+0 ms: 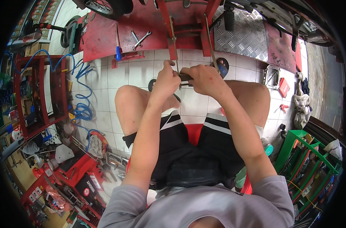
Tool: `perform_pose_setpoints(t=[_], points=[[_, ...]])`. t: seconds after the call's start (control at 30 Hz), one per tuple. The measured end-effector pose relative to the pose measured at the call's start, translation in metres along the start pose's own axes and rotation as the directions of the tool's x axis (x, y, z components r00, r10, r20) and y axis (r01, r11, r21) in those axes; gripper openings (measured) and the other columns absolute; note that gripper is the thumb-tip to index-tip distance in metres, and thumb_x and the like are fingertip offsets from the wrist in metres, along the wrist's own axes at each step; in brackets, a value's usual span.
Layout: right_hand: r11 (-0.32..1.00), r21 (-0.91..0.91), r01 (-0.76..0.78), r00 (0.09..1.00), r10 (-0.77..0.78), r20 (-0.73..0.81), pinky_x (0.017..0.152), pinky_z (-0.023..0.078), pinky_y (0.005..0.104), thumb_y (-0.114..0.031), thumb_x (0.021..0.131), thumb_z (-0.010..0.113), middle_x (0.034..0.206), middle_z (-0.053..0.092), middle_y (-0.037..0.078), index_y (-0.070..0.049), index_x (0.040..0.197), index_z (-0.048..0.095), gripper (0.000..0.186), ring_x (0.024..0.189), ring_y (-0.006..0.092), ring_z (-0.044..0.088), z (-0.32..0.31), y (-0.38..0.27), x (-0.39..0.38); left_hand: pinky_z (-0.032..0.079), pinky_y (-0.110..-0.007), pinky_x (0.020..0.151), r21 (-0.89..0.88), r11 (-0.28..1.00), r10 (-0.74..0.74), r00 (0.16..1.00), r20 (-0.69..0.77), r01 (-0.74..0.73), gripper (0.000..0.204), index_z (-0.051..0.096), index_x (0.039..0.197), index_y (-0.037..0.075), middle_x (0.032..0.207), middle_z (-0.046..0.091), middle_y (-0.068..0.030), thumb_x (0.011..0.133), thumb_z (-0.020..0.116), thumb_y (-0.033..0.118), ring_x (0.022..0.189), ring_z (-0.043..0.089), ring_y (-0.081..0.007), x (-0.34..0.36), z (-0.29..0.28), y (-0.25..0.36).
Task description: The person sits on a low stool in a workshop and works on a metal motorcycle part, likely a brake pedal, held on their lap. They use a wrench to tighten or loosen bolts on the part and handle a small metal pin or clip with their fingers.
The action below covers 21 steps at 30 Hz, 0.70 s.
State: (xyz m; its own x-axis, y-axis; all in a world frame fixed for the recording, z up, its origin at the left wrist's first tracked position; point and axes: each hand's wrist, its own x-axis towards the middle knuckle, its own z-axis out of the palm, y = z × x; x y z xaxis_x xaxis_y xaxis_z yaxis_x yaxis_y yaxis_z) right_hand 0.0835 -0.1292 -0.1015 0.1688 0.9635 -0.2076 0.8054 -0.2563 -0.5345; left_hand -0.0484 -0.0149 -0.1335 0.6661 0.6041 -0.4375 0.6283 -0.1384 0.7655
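Observation:
Between my knees, below the front edge of a red lift platform (98, 38), both my hands meet. My right hand (208, 79) is closed round a small dark block-like part (186, 77), whose exact kind I cannot make out. My left hand (167, 81) is closed beside it, near a thin upright rod (177, 62); its fingertips are partly hidden, and what they grip does not show. Just beyond my hands stand the legs of a red metal frame (172, 45). A screwdriver (118, 52) with a blue handle and some wrenches (141, 40) lie on the platform to the left.
A coiled blue air hose (82, 108) hangs by a red rack (39, 129) on the left. Red pliers (282, 108), a red box (283, 87) and a green rack (313, 152) are at right. A wheel (104, 7) stands on the platform.

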Motion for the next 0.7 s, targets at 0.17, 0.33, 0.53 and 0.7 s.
perform_pose_setpoints(t=[0.17, 0.33, 0.53, 0.7], points=[[0.999, 0.033, 0.000, 0.999, -0.001, 0.042, 0.076, 0.052, 0.0450, -0.007, 0.078, 0.069, 0.087, 0.070, 0.011, -0.013, 0.107, 0.067, 0.029, 0.086, 0.0332, 0.067, -0.004, 0.005, -0.001, 0.049, -0.048, 0.070, 0.000, 1.000, 0.025, 0.998, 0.064, -0.025, 0.045, 0.041, 0.127, -0.007, 0.081, 0.064, -0.0268, 0.084, 0.046, 0.005, 0.079, 0.065, -0.0409, 0.001, -0.006, 0.006], [0.999, 0.026, 0.027, 1.000, -0.027, 0.004, 0.075, 0.053, 0.0437, -0.009, 0.077, 0.070, 0.085, 0.070, 0.012, -0.014, 0.107, 0.070, 0.030, 0.085, 0.0334, 0.067, -0.001, 0.008, 0.000, 0.049, -0.048, 0.071, 0.011, 0.995, 0.100, 0.990, 0.097, -0.102, 0.050, 0.039, 0.131, -0.007, 0.083, 0.064, -0.0272, 0.083, 0.045, 0.003, 0.080, 0.065, -0.0421, 0.000, -0.009, -0.004], [0.989, 0.141, -0.037, 0.994, 0.021, 0.109, 0.080, 0.053, 0.0441, -0.010, 0.083, 0.065, 0.092, 0.070, 0.014, -0.013, 0.113, 0.069, 0.030, 0.089, 0.0341, 0.067, -0.005, 0.018, 0.004, 0.049, -0.047, 0.072, 0.049, 0.989, 0.133, 0.985, 0.110, -0.139, 0.055, 0.037, 0.136, -0.007, 0.083, 0.064, -0.0257, 0.082, 0.045, 0.003, 0.081, 0.065, -0.0413, -0.005, -0.010, 0.010], [0.947, 0.268, -0.178, 0.976, 0.134, 0.174, 0.080, 0.053, 0.0419, -0.019, 0.090, 0.056, 0.094, 0.069, 0.016, -0.008, 0.112, 0.069, 0.028, 0.087, 0.0317, 0.068, -0.021, 0.027, 0.006, 0.048, -0.047, 0.072, 0.044, 0.987, 0.150, 0.987, 0.066, -0.153, 0.052, 0.042, 0.132, -0.007, 0.082, 0.064, -0.0247, 0.082, 0.050, 0.004, 0.079, 0.065, -0.0398, -0.004, -0.008, 0.009]])
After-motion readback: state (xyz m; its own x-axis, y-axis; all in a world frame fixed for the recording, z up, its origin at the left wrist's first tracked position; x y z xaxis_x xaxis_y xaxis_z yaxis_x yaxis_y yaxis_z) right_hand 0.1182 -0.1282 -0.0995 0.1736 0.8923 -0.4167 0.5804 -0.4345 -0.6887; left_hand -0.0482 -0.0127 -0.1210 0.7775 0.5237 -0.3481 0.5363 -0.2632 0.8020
